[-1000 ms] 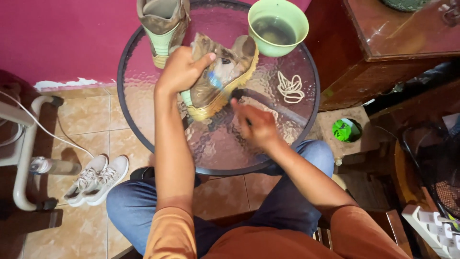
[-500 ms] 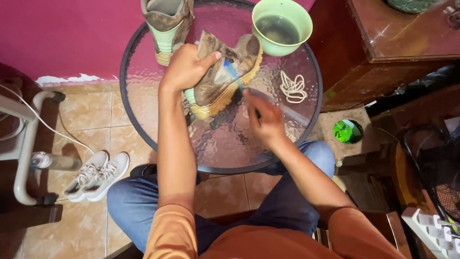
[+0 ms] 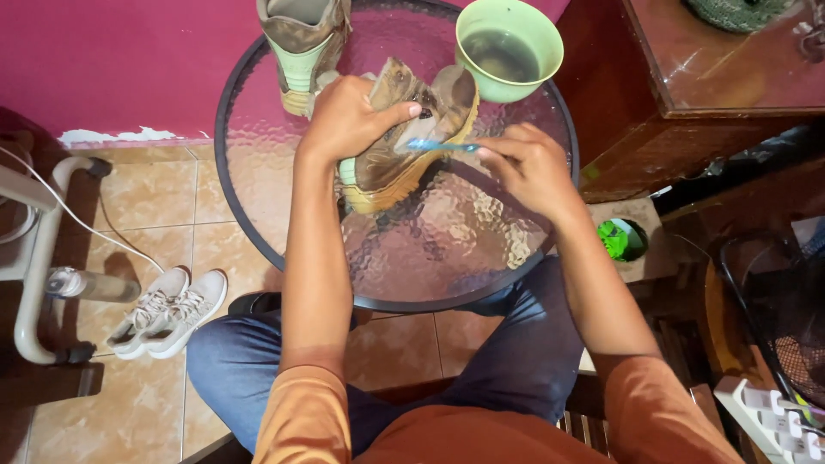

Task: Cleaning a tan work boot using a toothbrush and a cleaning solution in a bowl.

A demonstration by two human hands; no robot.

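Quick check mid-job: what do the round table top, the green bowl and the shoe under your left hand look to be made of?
Table top: textured glass in a dark rim; the floor tiles and jeans show through, rippled. Green bowl: smooth and glossy, likely plastic or glazed ceramic; can't tell which. Shoe: brownish fabric or suede-like upper, matte and dirty, with a yellowish rubbery sole.

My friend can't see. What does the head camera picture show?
A person's left hand holds a dirty brown shoe on a round glass table, while the right hand brushes it with a blue toothbrush. A green bowl of water sits nearby.
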